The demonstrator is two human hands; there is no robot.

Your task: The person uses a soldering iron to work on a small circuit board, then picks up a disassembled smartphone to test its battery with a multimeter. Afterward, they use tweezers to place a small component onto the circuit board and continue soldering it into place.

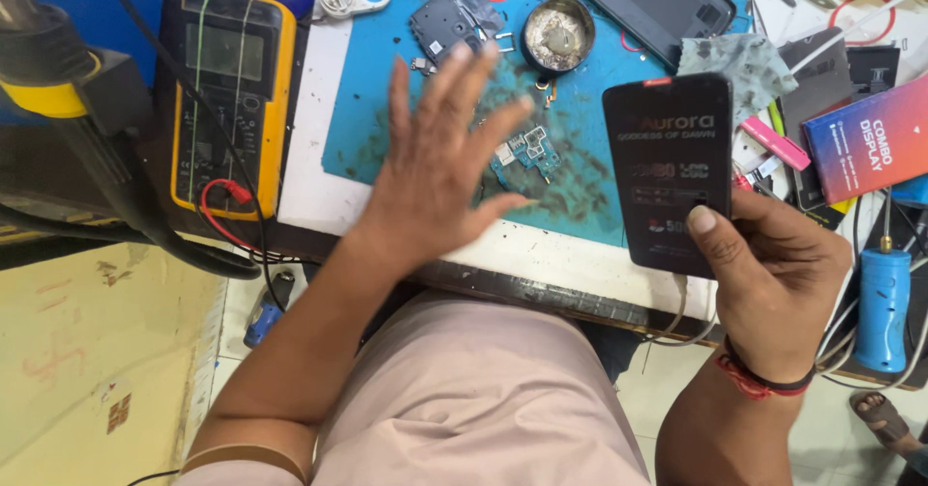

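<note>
My right hand (773, 278) grips a flat black rectangular panel (667, 148) with printed text on its face, held upright over the bench's right side, thumb across its lower edge. My left hand (440, 153) hovers open with fingers spread above the blue work mat (580, 182). A small circuit board (527, 153) lies on the mat just right of its fingers. A grey metal frame piece (443, 20) sits beyond the fingertips.
A yellow multimeter (232, 95) with red lead stands at left. A round tin (558, 34), a dark phone body (646, 1), a grey cloth (739, 61), a red-blue box (865, 143) and a blue cylindrical tool (882, 307) crowd the right side.
</note>
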